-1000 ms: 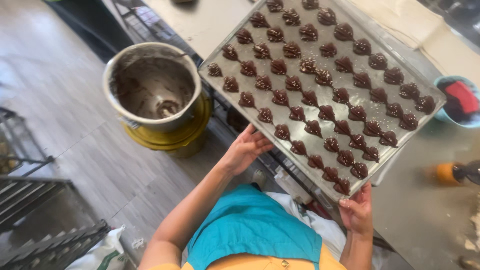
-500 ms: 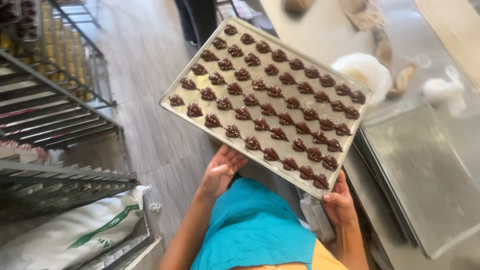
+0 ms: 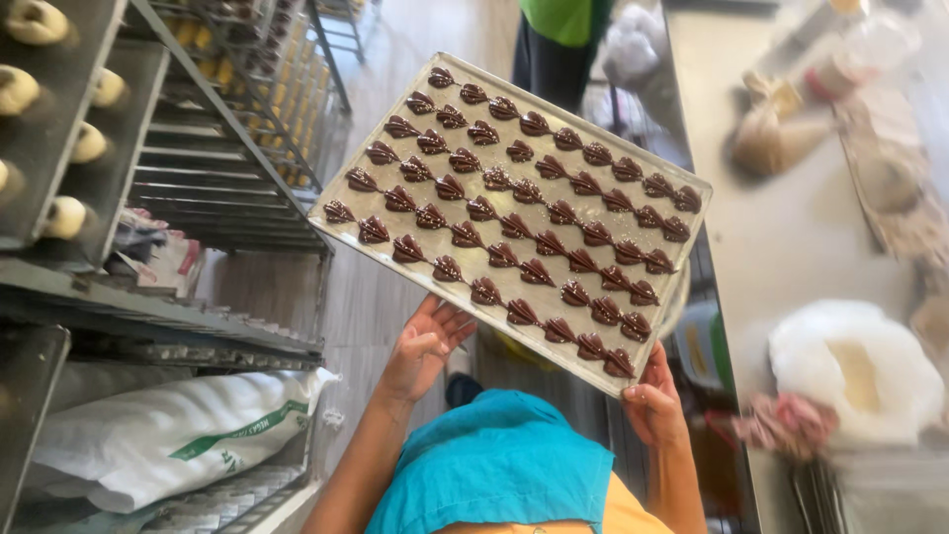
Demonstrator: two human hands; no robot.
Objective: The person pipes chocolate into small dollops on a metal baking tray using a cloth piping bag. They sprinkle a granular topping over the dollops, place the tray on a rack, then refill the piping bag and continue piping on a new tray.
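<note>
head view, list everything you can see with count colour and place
flat metal baking tray: one, silver, centre, held up over the floor
piped dark chocolate pieces: several dozen in rows, brown, on the tray
tall metal rack: one, grey, left
pale round dough rings: several, cream, on a rack shelf, top left
large white sack: one, white with green print, low on the rack
steel worktable: one, grey, right
white bag: one, on the worktable
other person: one, green top, top centre
teal apron: one, bottom centre
left hand: under the tray's near edge
right hand: gripping the tray's near corner
</note>
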